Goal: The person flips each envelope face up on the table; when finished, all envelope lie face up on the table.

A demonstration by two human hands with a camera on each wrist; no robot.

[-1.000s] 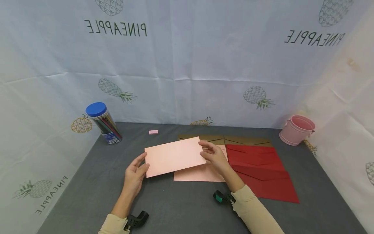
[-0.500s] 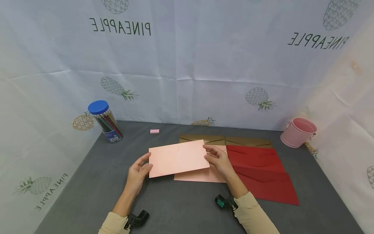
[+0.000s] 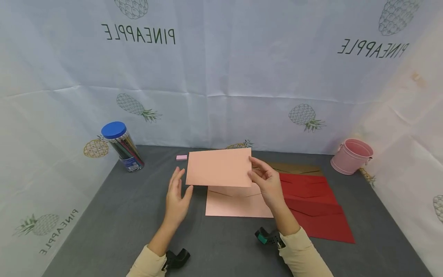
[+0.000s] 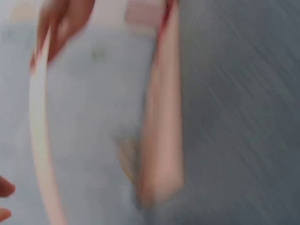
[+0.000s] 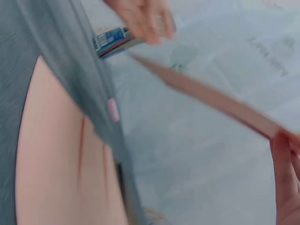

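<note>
My right hand [image 3: 270,182] pinches the right edge of a pale pink envelope [image 3: 219,168], thumb in front and fingers behind, holding it raised above the table. My left hand [image 3: 177,202] is just off the envelope's lower left corner, fingers extended, with nothing in its grasp. Below the raised envelope, more pink envelopes [image 3: 235,206] lie on the table with a flap line showing. In the right wrist view the held envelope [image 5: 211,98] is seen nearly edge-on. The left wrist view is blurred.
Red envelopes [image 3: 318,219] lie right of the pink ones, with a brown envelope [image 3: 297,169] behind. A pink bucket [image 3: 351,156] stands at the back right. A blue-lidded jar of pencils [image 3: 122,146] stands back left, and a small pink eraser [image 3: 181,157] lies behind the left hand.
My left hand has let go of the envelope's left edge and spread its fingers. The right hand has moved the envelope up and to the right, and it now lies more level.
</note>
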